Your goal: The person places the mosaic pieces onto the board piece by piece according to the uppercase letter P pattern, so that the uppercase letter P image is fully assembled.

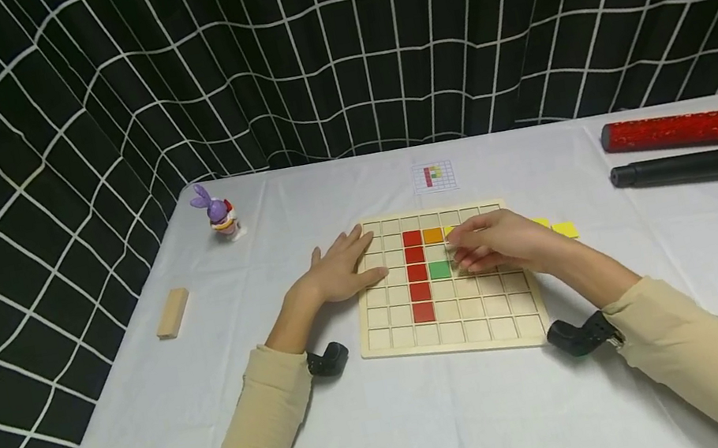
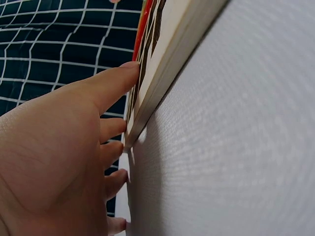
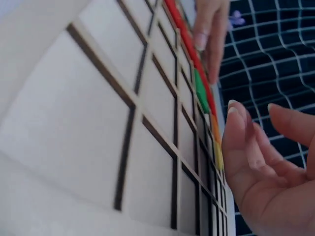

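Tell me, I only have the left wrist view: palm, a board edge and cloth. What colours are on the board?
Observer: The head view shows a red column of five tiles, an orange tile beside its top, a green tile lower down, and a yellow tile partly hidden by the right hand.
Operator: Is the right hand holding a tile?
Observer: I cannot tell; its fingers curl loosely over the grid board, and the right wrist view shows nothing between them.
Operator: Any spare tiles?
Observer: Yes, yellow tiles lie on the cloth just right of the board.
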Demonstrator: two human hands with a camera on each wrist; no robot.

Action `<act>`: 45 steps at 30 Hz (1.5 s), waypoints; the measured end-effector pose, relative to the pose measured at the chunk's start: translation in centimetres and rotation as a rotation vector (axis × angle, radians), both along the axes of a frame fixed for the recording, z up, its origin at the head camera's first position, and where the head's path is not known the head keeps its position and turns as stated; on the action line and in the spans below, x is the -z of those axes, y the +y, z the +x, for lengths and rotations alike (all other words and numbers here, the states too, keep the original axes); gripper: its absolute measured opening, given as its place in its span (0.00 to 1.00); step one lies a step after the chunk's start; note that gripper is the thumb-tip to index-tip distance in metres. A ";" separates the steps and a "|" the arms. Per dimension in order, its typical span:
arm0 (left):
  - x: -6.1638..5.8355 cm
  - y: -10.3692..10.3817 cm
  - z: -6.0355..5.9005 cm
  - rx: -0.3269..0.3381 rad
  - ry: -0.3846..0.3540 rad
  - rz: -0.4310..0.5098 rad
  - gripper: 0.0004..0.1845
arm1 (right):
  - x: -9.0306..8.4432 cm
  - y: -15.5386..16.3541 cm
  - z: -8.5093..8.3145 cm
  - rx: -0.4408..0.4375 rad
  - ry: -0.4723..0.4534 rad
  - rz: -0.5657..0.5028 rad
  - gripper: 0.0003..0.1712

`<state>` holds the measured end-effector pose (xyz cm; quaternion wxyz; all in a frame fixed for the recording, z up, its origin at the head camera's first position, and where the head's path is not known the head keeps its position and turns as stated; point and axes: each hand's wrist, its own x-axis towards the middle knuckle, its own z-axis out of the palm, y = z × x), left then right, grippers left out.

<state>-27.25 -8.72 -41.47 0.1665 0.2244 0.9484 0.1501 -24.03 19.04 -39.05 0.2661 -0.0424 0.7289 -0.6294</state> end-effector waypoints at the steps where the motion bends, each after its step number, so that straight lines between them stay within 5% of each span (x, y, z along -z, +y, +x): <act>1: 0.0 0.0 0.0 -0.001 -0.001 -0.003 0.40 | -0.1 0.2 0.0 -0.003 0.008 -0.010 0.23; 13: -0.1 -0.1 0.0 0.000 -0.001 0.004 0.40 | -0.9 2.2 0.5 0.116 -0.014 -0.216 0.30; 25: -0.3 -0.1 0.1 0.012 0.001 0.002 0.40 | -1.8 6.5 0.6 0.146 -0.007 -0.552 0.16; 45: -0.3 -0.2 0.1 0.011 -0.002 0.022 0.41 | -0.6 10.5 -0.3 0.268 0.045 -0.500 0.13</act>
